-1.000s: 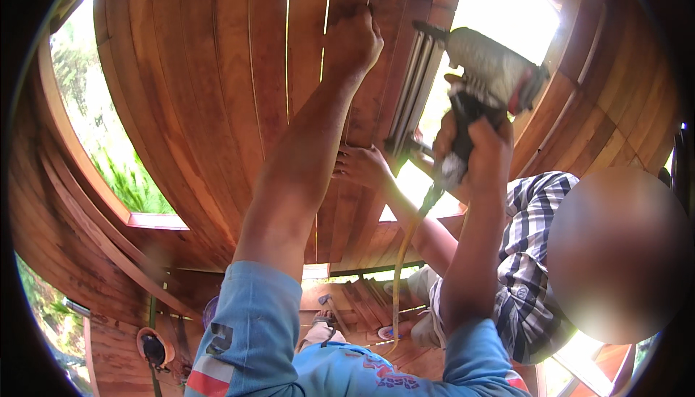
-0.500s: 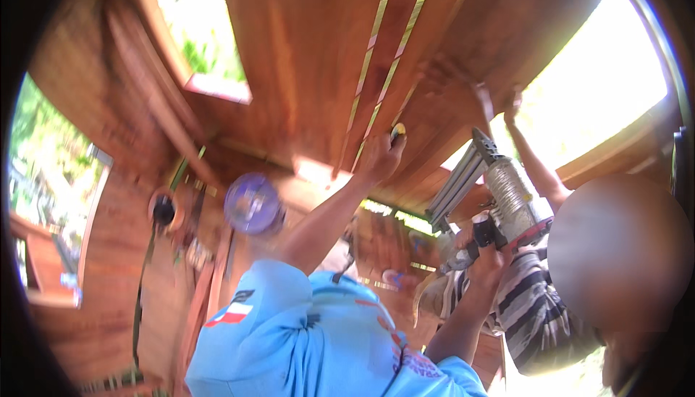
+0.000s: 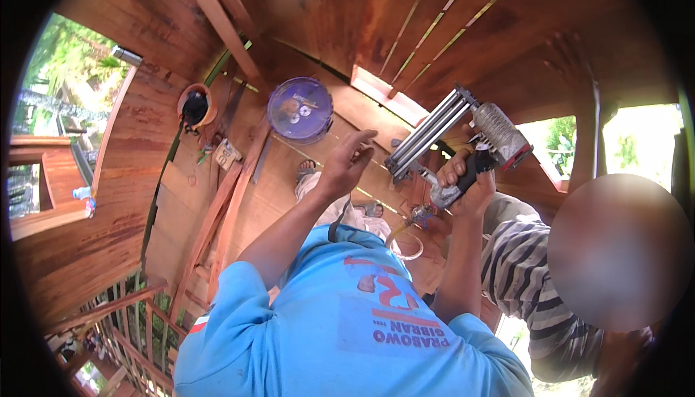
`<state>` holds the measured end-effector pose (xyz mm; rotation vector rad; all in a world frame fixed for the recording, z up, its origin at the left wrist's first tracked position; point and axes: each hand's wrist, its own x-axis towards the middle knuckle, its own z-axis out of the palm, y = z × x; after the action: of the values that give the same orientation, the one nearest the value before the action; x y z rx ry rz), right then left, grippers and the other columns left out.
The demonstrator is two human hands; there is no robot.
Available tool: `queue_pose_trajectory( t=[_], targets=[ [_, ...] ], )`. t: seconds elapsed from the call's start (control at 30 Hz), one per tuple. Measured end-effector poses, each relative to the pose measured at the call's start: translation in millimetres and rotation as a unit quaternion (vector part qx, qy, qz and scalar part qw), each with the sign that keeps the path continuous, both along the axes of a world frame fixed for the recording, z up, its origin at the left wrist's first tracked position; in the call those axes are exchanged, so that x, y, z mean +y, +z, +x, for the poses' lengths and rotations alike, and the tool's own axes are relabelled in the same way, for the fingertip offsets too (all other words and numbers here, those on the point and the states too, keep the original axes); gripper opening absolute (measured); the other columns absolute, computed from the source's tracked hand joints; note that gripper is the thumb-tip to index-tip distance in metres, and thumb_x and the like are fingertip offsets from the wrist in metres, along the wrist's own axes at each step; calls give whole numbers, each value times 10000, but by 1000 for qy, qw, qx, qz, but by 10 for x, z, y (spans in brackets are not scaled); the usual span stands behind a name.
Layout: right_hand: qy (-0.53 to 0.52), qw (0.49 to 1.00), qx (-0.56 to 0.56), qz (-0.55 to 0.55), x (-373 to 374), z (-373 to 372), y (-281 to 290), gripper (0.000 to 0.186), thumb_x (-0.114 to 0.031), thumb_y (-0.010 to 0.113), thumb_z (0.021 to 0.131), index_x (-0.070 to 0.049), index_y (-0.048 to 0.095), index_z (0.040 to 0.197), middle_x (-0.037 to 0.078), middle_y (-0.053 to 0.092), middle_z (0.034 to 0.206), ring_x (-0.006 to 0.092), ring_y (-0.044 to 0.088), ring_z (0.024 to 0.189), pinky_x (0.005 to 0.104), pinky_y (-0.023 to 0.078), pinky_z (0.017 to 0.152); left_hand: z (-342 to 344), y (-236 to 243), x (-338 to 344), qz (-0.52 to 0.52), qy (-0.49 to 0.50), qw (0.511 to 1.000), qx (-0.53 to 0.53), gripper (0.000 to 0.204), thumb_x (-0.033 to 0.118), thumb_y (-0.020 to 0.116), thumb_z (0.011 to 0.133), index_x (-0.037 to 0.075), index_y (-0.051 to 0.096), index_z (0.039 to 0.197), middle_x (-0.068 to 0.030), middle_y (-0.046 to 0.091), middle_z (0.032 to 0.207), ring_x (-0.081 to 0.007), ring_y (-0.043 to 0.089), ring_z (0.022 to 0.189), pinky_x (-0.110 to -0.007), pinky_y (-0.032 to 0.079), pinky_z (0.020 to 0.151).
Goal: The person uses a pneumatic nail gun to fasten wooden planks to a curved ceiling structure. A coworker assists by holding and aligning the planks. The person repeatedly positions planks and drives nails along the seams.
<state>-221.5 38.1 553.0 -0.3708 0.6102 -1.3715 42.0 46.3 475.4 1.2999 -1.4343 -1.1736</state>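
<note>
My right hand [image 3: 478, 193] is wrapped round the black grip of a pneumatic nail gun [image 3: 501, 135], held up in front of my chest. The gun's body is wound with pale cord or tape, and its long metal magazine slants down to the left. A yellowish air hose [image 3: 409, 248] hangs from near the grip. My left hand [image 3: 346, 166] is raised left of the magazine, apart from it, its fingers loosely bent and spread. I see nothing in it.
A purple bucket [image 3: 300, 111] and an orange-rimmed pot [image 3: 195, 107] stand on the plank floor. Timber lengths [image 3: 228, 216] lie at left. Board walls with window openings surround me. Close on my right, a co-worker in a striped shirt [image 3: 536, 274] has a hand [image 3: 568, 56] against the boards.
My left hand has come down from the slatted boards; the small yellow and dark thing in it no longer shows. The view has tilted down. My right hand keeps the nail gun.
</note>
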Motion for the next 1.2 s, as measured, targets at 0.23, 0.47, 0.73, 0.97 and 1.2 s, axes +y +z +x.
queue_pose_trajectory(
  t=[0.23,0.47,0.73,0.97,1.2],
  targets=[
    [8,996,1,84,-382,1086,-125,386,-428,604,1008,-46,570,1052,6,490,789,159,510,647,353,464,600,617,210,-38,-135,-12,982,-128,575,206,860,838,92,587,1332,-176,587,1340,-347,668,1056,-419,560,855],
    [31,993,9,112,-603,2142,-176,402,-403,555,1041,-40,577,1213,-6,496,763,136,529,661,332,472,620,1574,10,-188,-80,17,986,-147,529,325,868,817,23,593,1154,-186,659,1084,-380,674,1021,-453,550,850],
    [27,989,25,146,-708,2650,-240,477,-336,485,1080,-46,489,1459,-10,494,781,125,505,637,317,467,612,1944,26,-149,-100,79,977,-173,403,364,783,884,43,578,1016,-163,613,922,-388,647,885,-482,515,742],
    [68,991,31,107,-779,2831,-272,454,-315,491,1078,-69,492,1460,-6,488,777,121,498,640,325,466,623,2078,24,31,-24,149,966,-209,421,419,760,908,47,583,991,-159,616,881,-384,648,849,-483,503,716],
    [133,980,-39,145,-737,3002,-628,516,-354,530,1068,-93,449,1506,-17,484,782,125,502,642,340,470,628,2377,-46,461,72,187,965,-171,332,345,742,939,45,608,987,-153,618,865,-334,623,751,-414,492,680]
  ],
)
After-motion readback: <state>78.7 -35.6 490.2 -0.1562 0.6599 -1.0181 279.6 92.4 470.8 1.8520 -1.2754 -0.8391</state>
